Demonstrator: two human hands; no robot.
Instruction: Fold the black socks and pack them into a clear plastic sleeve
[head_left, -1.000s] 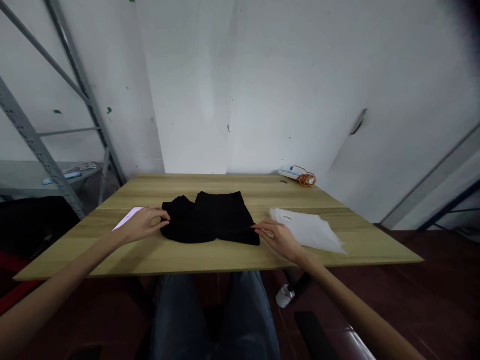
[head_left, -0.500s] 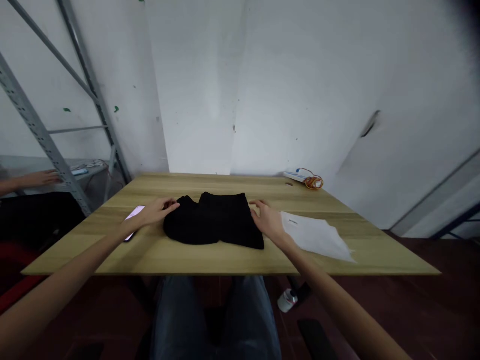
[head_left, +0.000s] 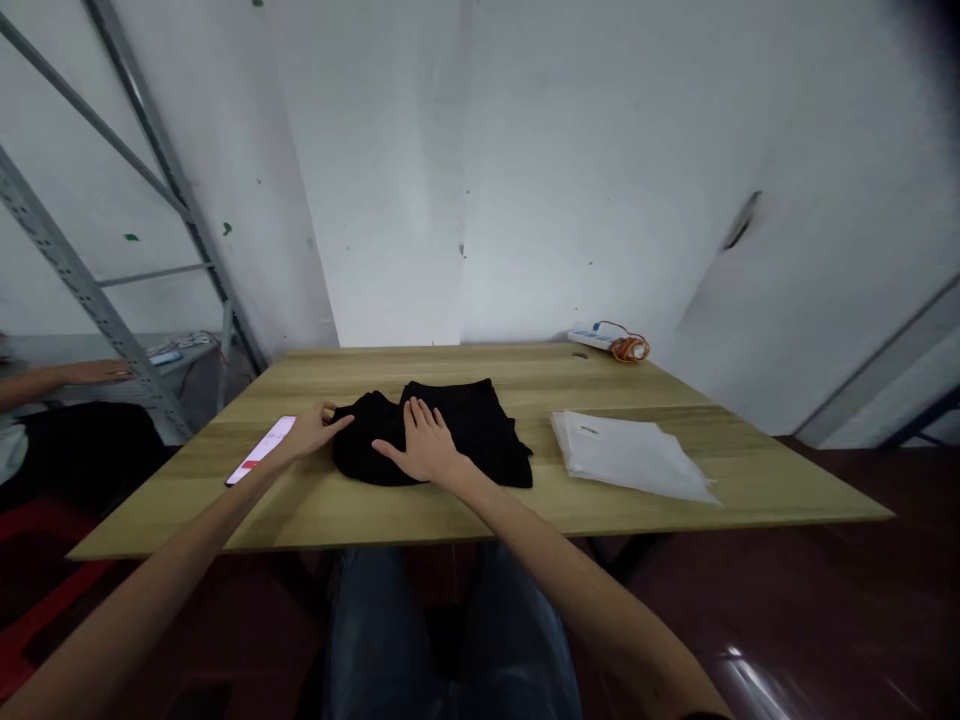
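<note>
Dim, cool light washes a white wall (head_left: pixel 405 200), palest near its middle, while the dark floor (head_left: pixel 787 590) catches 1 bright streak of glare at lower right. A phone (head_left: pixel 262 450) glows; black cloth (head_left: pixel 487 430) loses detail. Wide-angle stretch distorts the edges; darkness clouds the upper-right corner.

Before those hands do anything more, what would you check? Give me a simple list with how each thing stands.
1. Right hand spread over the black cloth: ok.
2. Left hand at the cloth's left edge: ok.
3. Left fingers gripping fabric: cannot tell.
4. Cloth's right edge straight: not ok, it looks jagged.
5. Phone apart from the cloth: ok.
6. White sheets apart from the cloth: ok.
</note>
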